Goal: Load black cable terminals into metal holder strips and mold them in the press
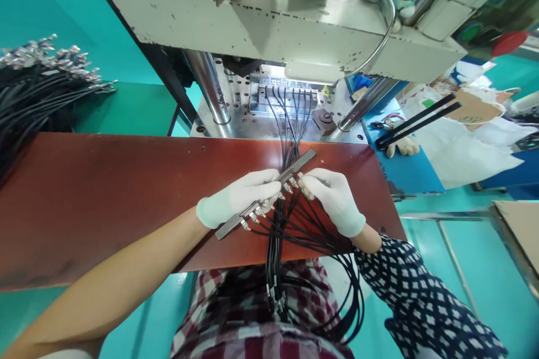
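Note:
My left hand (252,193), in a white glove, is closed around a long grey metal bar (304,160) that slants above the red-brown board. Several small metal connectors (255,216) sit in a row along the bar's near edge, each with a black cable behind it. At the bar's upper right end, my gloved right hand (332,193) pinches a cable connector (300,176) between thumb and fingers. Black cables (273,258) hang from the bar over the board's edge onto my lap. Other cables run forward into a metal mold (284,95) in the press.
The press's white upper block (252,28) overhangs the mold between steel posts (209,87). A red-brown board (118,196) spans the front. A pile of cables (37,84) lies at left. At right are a blue table (425,171), black strips (416,123) and a spare glove (403,147).

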`<state>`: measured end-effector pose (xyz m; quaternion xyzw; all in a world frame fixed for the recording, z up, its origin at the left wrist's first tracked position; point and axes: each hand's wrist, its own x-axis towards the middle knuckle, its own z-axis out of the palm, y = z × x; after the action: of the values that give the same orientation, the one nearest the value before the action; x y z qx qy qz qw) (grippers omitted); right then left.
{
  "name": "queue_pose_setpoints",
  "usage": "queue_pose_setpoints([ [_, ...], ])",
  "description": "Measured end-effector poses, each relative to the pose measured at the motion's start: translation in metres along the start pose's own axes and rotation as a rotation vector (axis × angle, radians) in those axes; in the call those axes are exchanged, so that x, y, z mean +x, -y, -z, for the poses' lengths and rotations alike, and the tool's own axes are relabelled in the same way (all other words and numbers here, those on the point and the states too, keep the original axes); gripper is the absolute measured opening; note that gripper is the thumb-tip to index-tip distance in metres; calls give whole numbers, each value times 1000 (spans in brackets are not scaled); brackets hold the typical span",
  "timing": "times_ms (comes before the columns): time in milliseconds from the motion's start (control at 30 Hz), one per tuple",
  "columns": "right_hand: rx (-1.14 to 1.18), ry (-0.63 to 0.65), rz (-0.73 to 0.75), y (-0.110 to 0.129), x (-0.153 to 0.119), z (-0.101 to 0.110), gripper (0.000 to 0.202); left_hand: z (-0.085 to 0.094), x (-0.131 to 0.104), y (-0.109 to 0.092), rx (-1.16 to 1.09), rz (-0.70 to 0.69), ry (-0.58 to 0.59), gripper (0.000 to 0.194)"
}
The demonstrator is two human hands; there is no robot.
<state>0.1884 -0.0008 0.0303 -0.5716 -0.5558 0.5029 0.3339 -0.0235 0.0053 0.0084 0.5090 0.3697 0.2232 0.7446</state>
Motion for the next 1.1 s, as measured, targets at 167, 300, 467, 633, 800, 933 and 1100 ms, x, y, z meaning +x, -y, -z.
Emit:
queue_pose_setpoints([
  [167, -13, -23, 41, -2, 3, -1, 22, -2, -1, -3, 89, -6, -25, 37],
  [300, -48, -56, 62, -4, 6, -4, 22, -5, -5, -8, 188, -10, -49, 38],
  [467, -78, -24, 94, -8, 7, -3, 26, -8, -5, -8, 213, -5, -78, 38],
  [633, -317, -85, 229, -10, -5, 5, 19, -9, -6, -9, 157, 27, -100, 38],
  [800, -605, -272, 460, -14, -7, 1, 11, -9, -6, -8, 145, 34, -100, 40],
  [933, -808, -374, 688, -14, 0, -3, 14, -6, -4, -2, 163, -27, -93, 41],
  [1100, -898, -381, 775, -12, 3, 0, 17, -6, -2, 1, 163, -13, -98, 41],
])
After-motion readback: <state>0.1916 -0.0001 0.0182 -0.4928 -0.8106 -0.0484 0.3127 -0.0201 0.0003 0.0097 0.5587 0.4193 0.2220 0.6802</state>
